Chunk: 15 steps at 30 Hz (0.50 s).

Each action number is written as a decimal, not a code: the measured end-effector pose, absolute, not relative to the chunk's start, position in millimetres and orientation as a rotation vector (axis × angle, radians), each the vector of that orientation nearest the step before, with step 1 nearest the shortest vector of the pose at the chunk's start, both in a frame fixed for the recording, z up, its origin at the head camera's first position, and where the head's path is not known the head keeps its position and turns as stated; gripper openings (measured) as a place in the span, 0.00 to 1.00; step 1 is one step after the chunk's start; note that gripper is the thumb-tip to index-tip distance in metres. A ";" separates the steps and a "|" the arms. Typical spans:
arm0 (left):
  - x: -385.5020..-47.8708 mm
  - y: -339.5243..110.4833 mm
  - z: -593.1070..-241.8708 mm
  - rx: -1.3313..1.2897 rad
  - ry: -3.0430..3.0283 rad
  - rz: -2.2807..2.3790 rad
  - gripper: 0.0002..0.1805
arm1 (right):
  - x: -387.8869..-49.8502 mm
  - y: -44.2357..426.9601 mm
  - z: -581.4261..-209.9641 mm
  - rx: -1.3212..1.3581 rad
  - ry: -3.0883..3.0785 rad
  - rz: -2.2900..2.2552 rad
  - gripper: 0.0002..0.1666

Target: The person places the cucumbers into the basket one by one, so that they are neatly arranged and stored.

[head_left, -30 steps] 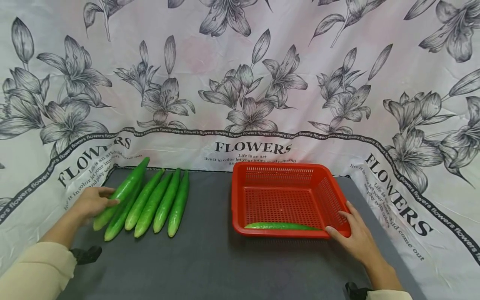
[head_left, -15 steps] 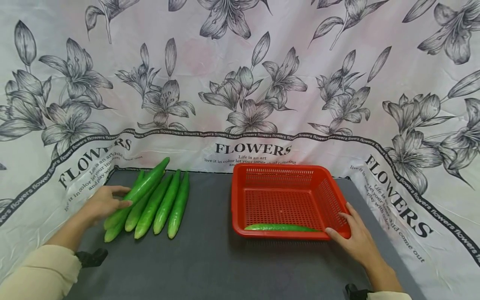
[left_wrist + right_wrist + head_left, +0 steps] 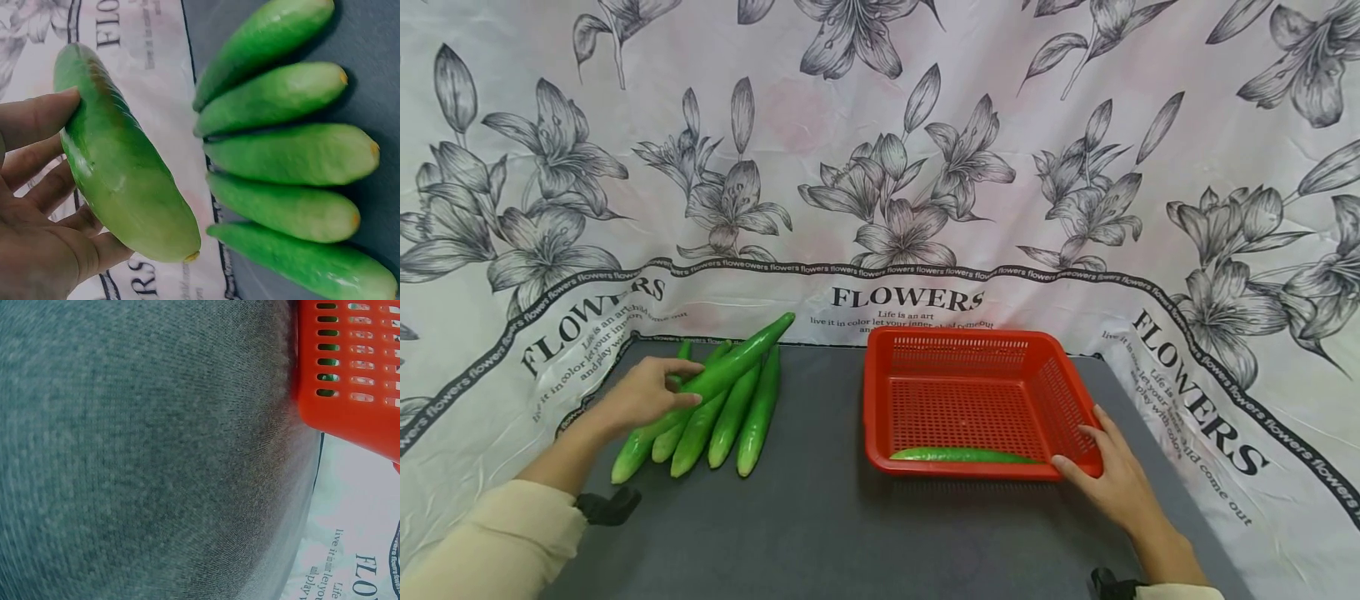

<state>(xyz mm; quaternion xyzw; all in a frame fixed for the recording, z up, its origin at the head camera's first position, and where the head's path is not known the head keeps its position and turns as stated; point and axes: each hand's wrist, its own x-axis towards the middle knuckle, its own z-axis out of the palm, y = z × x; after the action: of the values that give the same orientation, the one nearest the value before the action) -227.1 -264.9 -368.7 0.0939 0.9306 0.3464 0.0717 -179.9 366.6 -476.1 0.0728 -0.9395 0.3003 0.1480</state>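
My left hand [image 3: 647, 393] grips a green cucumber [image 3: 741, 360] between thumb and fingers, tilted above a row of several other cucumbers [image 3: 758, 421] on the left of the table. The left wrist view shows the held cucumber [image 3: 125, 169] apart from the row, thumb on one side and fingers behind. My right hand [image 3: 1112, 475] holds the near right corner of a red perforated basket [image 3: 871, 400], its thumb at the front rim and fingers over the right rim. One cucumber [image 3: 962, 455] lies along the basket's front wall. In the right wrist view the hand is out of sight.
A dark grey cloth [image 3: 820, 533] covers the table. White fabric with printed flowers [image 3: 902, 225] hangs behind it and along both sides. A strip of grey table separates the cucumber row from the basket.
My left hand has moved right with the held cucumber, which now crosses over the row with its far end tilted further right. The right hand and the basket have stayed put.
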 end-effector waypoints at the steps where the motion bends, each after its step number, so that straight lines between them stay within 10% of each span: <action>1: -227.4 -261.9 -367.8 0.296 2.802 1.034 0.31 | -179.6 366.5 -476.2 0.208 -2.702 0.864 0.38; 15: -231.0 -217.8 -350.3 0.548 2.829 0.934 0.27 | -180.3 366.7 -475.7 0.190 -2.727 0.849 0.39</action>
<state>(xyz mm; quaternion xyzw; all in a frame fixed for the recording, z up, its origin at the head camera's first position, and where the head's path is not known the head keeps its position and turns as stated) -231.0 -217.8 -350.3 0.1805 0.9325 0.3077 0.0563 -180.3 366.7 -475.7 0.0658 -0.9434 0.2938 0.1392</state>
